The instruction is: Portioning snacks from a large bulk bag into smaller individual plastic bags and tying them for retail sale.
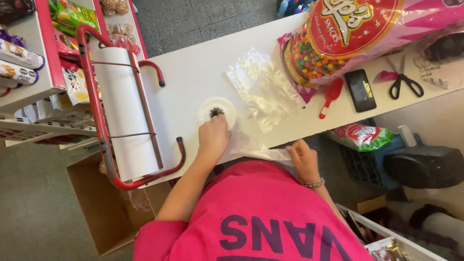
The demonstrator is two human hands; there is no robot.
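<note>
1. On the white surface [193,72], a round white plastic disc with a dark toothed hub [217,111] lies flat beside a crinkled clear plastic bag [265,88].
2. Left hand [213,137], fingers curled, presses the disc's near edge.
3. Right hand [304,160] has its grip pinched shut on a thin clear plastic sheet [251,147] at the surface's edge.
4. Nearby: a red-framed roll of white paper [124,111], a large bag of coloured sweets [348,34], a red scoop [331,95], a black phone [360,90], and scissors [405,83].

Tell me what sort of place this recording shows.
Probably a small shop's counter. Shelves of packaged snacks stand beside a white counter with a paper roll on a red holder, a large bag of coloured sweets with a red scoop, and clear bags.
</note>
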